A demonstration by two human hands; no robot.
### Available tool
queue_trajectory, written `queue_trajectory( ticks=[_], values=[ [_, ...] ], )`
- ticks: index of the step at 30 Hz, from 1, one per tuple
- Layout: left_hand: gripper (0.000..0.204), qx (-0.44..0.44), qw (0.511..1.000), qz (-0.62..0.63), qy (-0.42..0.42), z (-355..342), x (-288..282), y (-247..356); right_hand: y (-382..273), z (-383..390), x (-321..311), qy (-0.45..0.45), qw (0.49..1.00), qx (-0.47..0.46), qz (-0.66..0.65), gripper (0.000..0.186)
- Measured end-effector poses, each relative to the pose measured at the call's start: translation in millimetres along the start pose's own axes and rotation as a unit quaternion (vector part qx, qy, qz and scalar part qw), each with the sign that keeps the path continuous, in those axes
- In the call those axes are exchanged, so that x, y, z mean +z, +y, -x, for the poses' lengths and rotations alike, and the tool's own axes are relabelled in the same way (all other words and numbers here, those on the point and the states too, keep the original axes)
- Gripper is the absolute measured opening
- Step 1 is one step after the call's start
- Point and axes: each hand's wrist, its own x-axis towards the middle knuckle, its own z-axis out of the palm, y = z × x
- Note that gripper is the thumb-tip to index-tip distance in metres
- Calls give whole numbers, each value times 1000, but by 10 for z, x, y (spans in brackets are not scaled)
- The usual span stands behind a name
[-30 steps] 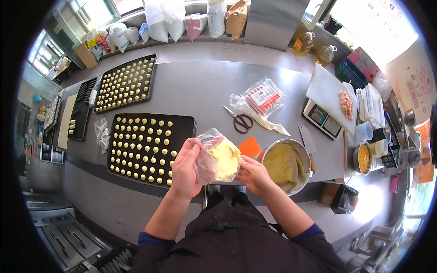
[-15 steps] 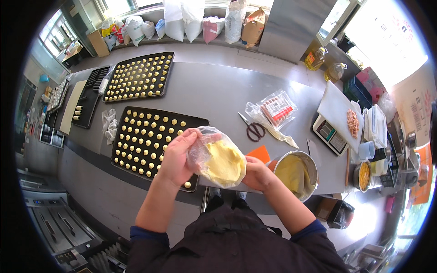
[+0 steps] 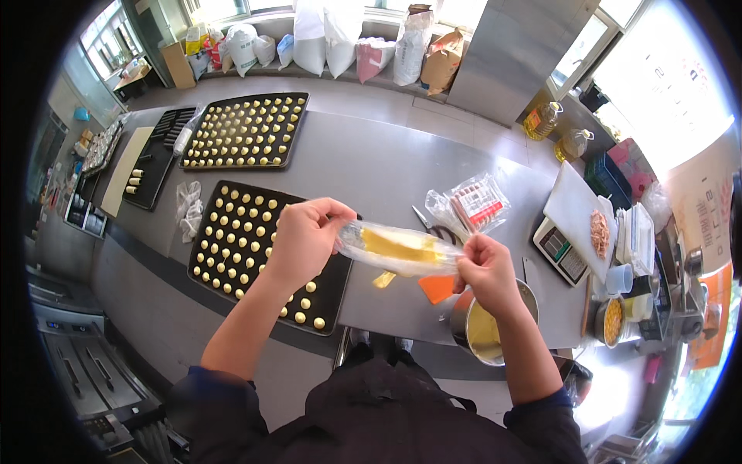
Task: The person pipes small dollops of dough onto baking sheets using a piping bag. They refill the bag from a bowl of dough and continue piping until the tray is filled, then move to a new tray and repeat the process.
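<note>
Left hand [image 3: 303, 238] and right hand [image 3: 488, 271] pinch a filmy plastic bag [image 3: 354, 240] of yellow paste [image 3: 398, 246]. A round metal bowl [image 3: 461, 323] stands below the right grip.

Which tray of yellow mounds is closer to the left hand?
The near tray, at the table's front edge: the left hand covers part of it. The far tray lies beyond, clear of that hand.

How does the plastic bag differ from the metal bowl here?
The plastic bag is soft, see-through film, while the metal bowl is stiff and silvery. The bag stretches between the left hand and right hand; the bowl is lower, partly hidden by the right hand and forearm. Both hold yellow mixture.
</note>
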Motion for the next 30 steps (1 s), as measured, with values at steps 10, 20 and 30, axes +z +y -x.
queue_trajectory(
  ticks=[10, 20, 30],
  values=[
    [11, 277, 960, -39, -36, -772, 789, 224, 1433, 235, 213, 78, 940, 42, -331, 32],
    [13, 365, 926, -99, 14, -1360, 1242, 115, 2573, 538, 437, 119, 941, 114, 294, 75],
    [21, 304, 943, -88, 102, 202, 1599, -1422, 2912, 148, 117, 18, 824, -33, 566, 81]
  ],
)
